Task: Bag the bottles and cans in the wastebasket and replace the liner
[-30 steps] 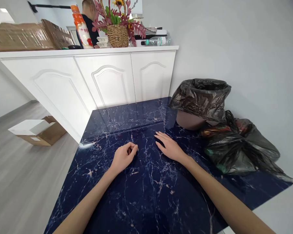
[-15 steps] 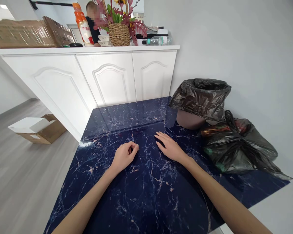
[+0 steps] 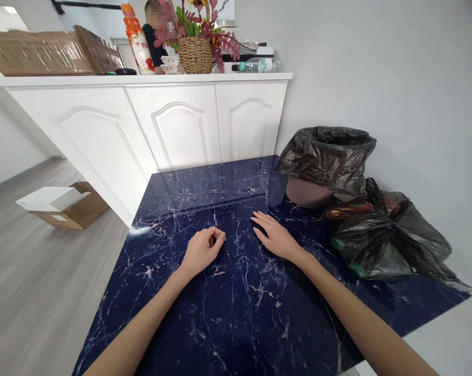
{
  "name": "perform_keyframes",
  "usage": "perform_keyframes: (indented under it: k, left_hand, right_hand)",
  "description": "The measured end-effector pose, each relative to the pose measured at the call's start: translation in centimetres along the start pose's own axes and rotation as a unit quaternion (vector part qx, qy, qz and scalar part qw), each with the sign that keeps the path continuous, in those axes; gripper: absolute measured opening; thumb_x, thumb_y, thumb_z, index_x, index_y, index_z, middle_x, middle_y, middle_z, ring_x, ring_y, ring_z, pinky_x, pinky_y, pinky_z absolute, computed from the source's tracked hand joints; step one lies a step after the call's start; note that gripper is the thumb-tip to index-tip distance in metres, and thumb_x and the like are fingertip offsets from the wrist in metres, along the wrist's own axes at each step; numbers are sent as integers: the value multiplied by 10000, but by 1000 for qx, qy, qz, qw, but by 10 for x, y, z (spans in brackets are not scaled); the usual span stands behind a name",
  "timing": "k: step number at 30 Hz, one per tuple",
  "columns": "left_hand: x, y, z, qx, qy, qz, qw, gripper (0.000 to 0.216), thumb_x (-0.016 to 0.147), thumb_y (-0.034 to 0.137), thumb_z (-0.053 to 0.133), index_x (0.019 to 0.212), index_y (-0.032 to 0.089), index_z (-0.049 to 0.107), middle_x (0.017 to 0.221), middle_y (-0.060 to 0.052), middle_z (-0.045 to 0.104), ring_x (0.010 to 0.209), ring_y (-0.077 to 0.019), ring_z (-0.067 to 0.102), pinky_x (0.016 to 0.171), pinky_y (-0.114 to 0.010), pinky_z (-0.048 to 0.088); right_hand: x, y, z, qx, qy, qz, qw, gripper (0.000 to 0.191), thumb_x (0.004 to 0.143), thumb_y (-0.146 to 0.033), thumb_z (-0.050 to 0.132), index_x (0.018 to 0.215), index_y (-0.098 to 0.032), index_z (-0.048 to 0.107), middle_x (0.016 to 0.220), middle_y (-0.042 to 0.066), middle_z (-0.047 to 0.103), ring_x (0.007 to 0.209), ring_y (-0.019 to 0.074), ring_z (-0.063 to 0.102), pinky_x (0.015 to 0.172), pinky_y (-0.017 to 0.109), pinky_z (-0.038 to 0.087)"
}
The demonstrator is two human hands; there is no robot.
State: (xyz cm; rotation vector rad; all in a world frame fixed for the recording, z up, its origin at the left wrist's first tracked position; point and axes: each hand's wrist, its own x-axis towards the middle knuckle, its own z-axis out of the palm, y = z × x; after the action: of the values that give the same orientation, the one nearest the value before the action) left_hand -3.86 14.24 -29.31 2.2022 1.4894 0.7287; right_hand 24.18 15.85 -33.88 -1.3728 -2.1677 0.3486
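My left hand (image 3: pixel 203 249) rests on the dark blue marbled tabletop (image 3: pixel 236 324), its fingers curled in and the thumb against them. Nothing shows between its fingers. To its right my right hand (image 3: pixel 275 236) lies palm down with the fingers stretched out, holding nothing. Past that hand stands a trash bin (image 3: pixel 307 193) lined with a black plastic bag (image 3: pixel 325 156). A knotted black garbage bag (image 3: pixel 388 237) slumps beside the bin, nearer to my right forearm; its contents show only dimly through the plastic.
A white cabinet (image 3: pixel 181 125) borders the table's far edge. On top are a cardboard box (image 3: pixel 39 55), an orange-capped bottle (image 3: pixel 138 44), a flower basket (image 3: pixel 195 55) and a clear bottle (image 3: pixel 255 65). A person (image 3: pixel 153 31) is behind it. An open carton (image 3: pixel 69 209) lies on the floor.
The whole scene has shifted slightly to the right in view. Both hands keep the same pose and place on the table.
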Motion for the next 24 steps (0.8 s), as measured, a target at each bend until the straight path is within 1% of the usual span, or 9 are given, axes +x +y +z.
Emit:
perform_keyframes:
  k: [4, 9, 14, 19, 24]
  left_hand:
    - [1, 0, 0, 2, 0, 1, 1000, 377, 1054, 495, 494, 867, 234, 691, 707, 5, 665, 664, -190, 589, 686, -325, 382]
    - [0, 1, -1, 4, 0, 4, 1000, 382, 1054, 496, 484, 867, 233, 688, 716, 1, 674, 670, -191, 593, 690, -329, 389]
    - [0, 1, -1, 6, 1, 6, 1000, 380, 1057, 493, 484, 870, 234, 691, 718, 0, 679, 673, -193, 598, 689, -326, 398]
    - [0, -1, 1, 8, 4, 10, 1000, 375, 1058, 486, 490, 863, 233, 687, 722, -1, 682, 670, -191, 600, 689, -321, 408]
    - [-1, 0, 0, 8, 3, 11, 1000, 380, 1061, 488, 482, 871, 232, 690, 725, -4, 678, 674, -193, 599, 695, -324, 411]
  right_hand:
    - [1, 1, 1, -1, 0, -1, 1000, 528, 1110, -416, 393, 1548, -194, 588, 1677, 107, 493, 1597, 266, 404, 1353, 513, 290]
    - [1, 1, 1, 2, 4, -3, 1000, 519, 1111, -428, 393, 1551, -232, 587, 1677, 90, 497, 1595, 264, 409, 1348, 521, 299]
    - [0, 1, 1, 2, 7, -5, 1000, 522, 1110, -425, 392, 1547, -222, 592, 1674, 98, 500, 1591, 270, 415, 1346, 527, 303]
    - [0, 1, 1, 4, 10, -8, 1000, 512, 1111, -433, 399, 1553, -257, 588, 1675, 78, 500, 1588, 271, 420, 1340, 545, 312]
    - [-1, 0, 0, 4, 7, -4, 1000, 518, 1116, -441, 395, 1555, -244, 585, 1679, 82, 496, 1597, 266, 405, 1348, 518, 301]
